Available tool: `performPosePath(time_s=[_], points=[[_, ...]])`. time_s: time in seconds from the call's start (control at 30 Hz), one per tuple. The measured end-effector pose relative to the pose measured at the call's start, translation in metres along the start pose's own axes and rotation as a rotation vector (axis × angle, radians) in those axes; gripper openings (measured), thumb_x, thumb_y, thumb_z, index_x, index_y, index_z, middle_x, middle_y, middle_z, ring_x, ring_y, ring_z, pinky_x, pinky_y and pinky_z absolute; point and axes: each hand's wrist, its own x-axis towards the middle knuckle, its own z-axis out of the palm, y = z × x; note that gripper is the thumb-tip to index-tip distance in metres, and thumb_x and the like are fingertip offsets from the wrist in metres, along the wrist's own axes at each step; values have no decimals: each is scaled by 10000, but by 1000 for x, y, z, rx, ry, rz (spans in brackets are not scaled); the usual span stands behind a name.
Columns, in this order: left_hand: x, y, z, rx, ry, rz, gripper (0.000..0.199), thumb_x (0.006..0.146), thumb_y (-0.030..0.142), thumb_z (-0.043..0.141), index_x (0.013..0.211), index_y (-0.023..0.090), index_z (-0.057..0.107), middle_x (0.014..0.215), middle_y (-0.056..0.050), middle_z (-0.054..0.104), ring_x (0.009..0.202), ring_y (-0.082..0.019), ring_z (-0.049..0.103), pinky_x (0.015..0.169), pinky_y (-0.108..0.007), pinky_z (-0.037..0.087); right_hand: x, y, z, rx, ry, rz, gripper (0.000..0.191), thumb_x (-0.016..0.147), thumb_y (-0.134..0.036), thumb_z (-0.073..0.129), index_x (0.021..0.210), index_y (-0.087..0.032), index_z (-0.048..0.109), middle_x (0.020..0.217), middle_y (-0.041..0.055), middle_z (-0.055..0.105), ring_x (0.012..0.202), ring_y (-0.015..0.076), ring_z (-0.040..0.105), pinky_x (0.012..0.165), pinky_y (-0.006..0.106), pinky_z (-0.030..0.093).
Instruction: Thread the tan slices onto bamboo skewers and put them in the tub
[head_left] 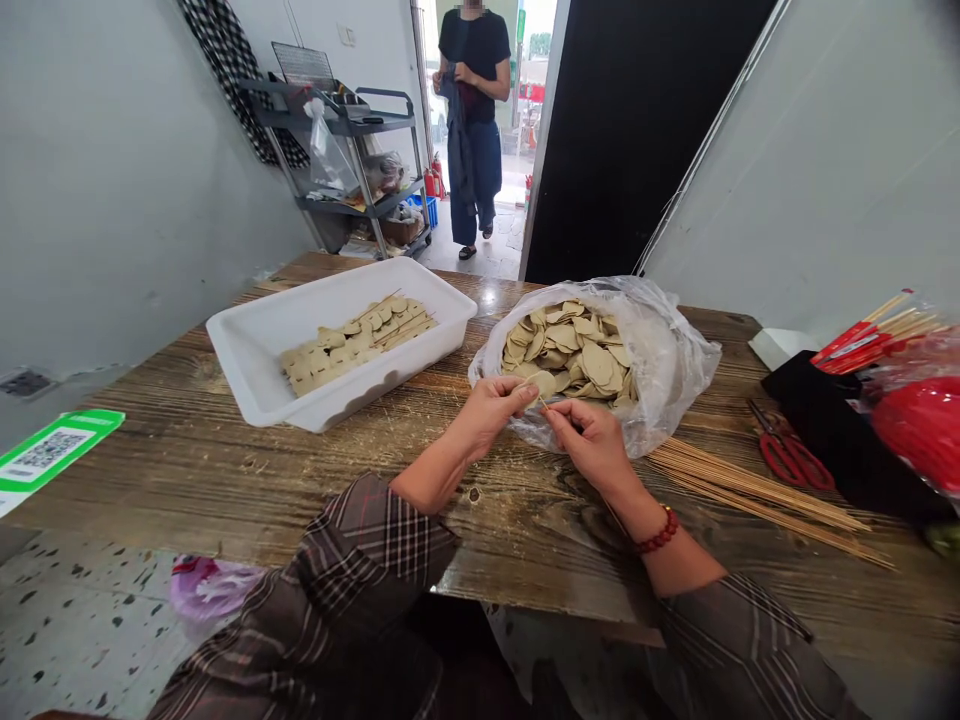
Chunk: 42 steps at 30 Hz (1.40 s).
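Observation:
My left hand [487, 412] pinches a thin, flat beige slice [543, 382], its food kind unclear. Close beside it, my right hand [589, 440] grips a thin skewer [543, 401] whose tip meets the slice. Both hands are over the near edge of a clear plastic bag [667, 360], which lies open around a heap of similar slices [566, 345]. To the left, a white plastic tub [244, 365] holds slices threaded on skewers [337, 352]. Loose bamboo skewers [765, 490] lie on the table right of my right hand.
Red-handled scissors [795, 458] lie near a black box [840, 430] and red packaging [919, 425] on the right. A green-edged QR card [56, 455] is at the table's left edge. Beyond the wooden table [300, 500] stand a shelf cart [345, 125] and a person [474, 110] in the doorway.

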Motion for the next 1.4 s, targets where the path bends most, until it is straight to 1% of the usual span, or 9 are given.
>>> performPosePath(time_s=[0.17, 0.3, 0.4, 0.57, 0.7, 0.83, 0.97, 1.17, 1.4], points=[[0, -1, 1, 19, -56, -4, 409, 686, 495, 751, 602, 121, 608, 567, 27, 479, 567, -69, 375, 560, -220, 293, 2, -4, 0, 23, 26, 4, 253, 864, -356, 562, 720, -166, 649, 547, -23, 545, 524, 115, 477, 528, 239, 353], [5, -2, -8, 17, 28, -12, 403, 699, 494, 743, 887, 139, 716, 700, -7, 618, 619, -93, 500, 610, -227, 380, 7, -4, -7, 75, 106, 31, 255, 854, -376, 576, 743, -165, 666, 527, -32, 534, 498, 108, 460, 509, 236, 342], [13, -2, -12, 99, 103, 34, 425, 739, 504, 697, 970, 147, 711, 781, -28, 658, 650, -108, 550, 638, -241, 418, 13, -2, -18, 144, 240, 74, 274, 845, -414, 587, 777, -166, 682, 509, -42, 525, 477, 105, 454, 494, 232, 337], [41, 6, 2, 666, 94, 283, 255, 806, 335, 615, 944, 146, 716, 770, -40, 656, 690, -140, 558, 668, -269, 432, 23, 2, -41, 232, 445, 87, 298, 819, -442, 613, 785, -155, 688, 502, -41, 540, 479, 104, 463, 504, 232, 352], [70, 15, 28, 1109, -38, 444, 198, 829, 233, 574, 954, 164, 711, 869, -59, 658, 777, -165, 580, 752, -298, 451, 29, 8, -51, 312, 552, 78, 286, 807, -431, 622, 767, -152, 672, 502, -47, 533, 484, 101, 468, 509, 228, 360], [92, 21, 55, 1423, -132, 580, 254, 879, 196, 488, 1045, 144, 673, 1041, -120, 634, 978, -228, 578, 877, -351, 447, 32, 14, -52, 337, 589, 77, 285, 808, -426, 617, 778, -149, 674, 516, -46, 546, 486, 101, 479, 515, 229, 369], [103, 20, 71, 1719, -264, 590, 286, 917, 176, 397, 1003, 113, 662, 1098, -162, 598, 1052, -260, 543, 905, -378, 427, 32, 16, -50, 327, 581, 68, 286, 817, -420, 611, 808, -145, 690, 524, -42, 557, 490, 107, 494, 520, 233, 372], [110, 18, 72, 1785, -243, 576, 327, 948, 224, 361, 1144, 126, 603, 1132, -144, 603, 1084, -246, 532, 928, -357, 406, 33, 15, -51, 329, 574, 49, 282, 821, -420, 606, 785, -152, 686, 508, -41, 553, 479, 111, 493, 517, 237, 373], [109, 22, 69, 1797, -250, 554, 241, 897, 202, 438, 965, 109, 649, 1070, -153, 620, 1071, -261, 545, 928, -369, 406, 33, 17, -52, 328, 588, 52, 286, 816, -427, 605, 784, -154, 687, 522, -35, 570, 491, 118, 508, 527, 242, 386]])
